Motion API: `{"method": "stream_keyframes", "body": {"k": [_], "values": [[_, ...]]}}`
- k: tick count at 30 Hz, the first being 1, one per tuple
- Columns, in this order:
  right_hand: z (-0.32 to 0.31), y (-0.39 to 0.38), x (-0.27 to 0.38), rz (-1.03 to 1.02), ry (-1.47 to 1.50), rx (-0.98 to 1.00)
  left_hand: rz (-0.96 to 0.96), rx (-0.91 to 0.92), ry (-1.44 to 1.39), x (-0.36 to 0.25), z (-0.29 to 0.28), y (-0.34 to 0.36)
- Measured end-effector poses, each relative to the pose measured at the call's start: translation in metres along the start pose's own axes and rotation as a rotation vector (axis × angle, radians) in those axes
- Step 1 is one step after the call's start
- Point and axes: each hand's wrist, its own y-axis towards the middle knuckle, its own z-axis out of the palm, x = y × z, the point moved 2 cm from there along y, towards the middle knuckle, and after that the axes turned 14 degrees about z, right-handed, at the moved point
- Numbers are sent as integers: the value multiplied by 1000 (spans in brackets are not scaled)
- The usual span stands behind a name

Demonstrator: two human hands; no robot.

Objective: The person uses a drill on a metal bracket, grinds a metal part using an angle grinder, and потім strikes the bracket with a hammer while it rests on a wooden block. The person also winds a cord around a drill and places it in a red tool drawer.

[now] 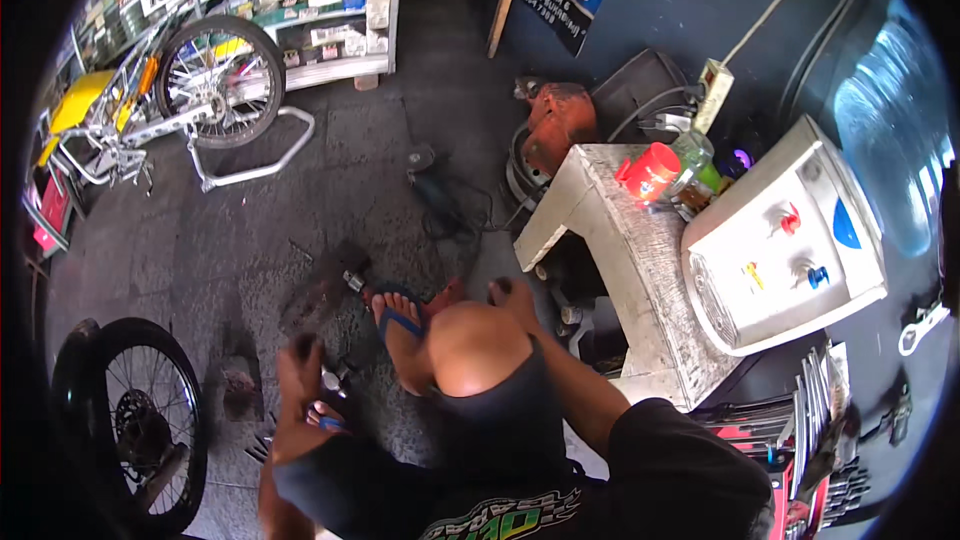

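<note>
My left hand [297, 368] hangs low beside my left knee, its darkened fingers curled in. Whatever they hold is too dark to make out. Just right of it, near my left foot, lies a shiny metal part [335, 380]. Past my right knee, my right hand [514, 302] reaches down with bent fingers; anything inside them is hidden. A red object [446, 294], partly covered by my knee, lies between that hand and my right foot in a blue flip-flop [400, 320]. Farther ahead, a chrome-ended piece [354, 281] rests on the dark floor.
At right, a worn white table [650, 250] carries a red mug [650, 172] and a water dispenser [790, 240]. A corded dark tool [432, 195] lies ahead. A spoked wheel [190, 420] stands at left. A motorcycle frame [130, 125] rests on a stand [255, 176]. Tools [810, 430] fill the lower right.
</note>
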Motion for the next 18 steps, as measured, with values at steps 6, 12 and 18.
{"method": "stream_keyframes", "body": {"k": [6, 12, 18], "values": [[-76, 37, 120, -347, 519, -29, 428, 25, -169, -210, 10, 154], [-164, -94, 167, -620, 555, -234, 814, 146, -267, -403, 78, 226], [-239, -176, 95, -633, 354, -768, 1068, 166, -249, -544, 255, 289]]}}
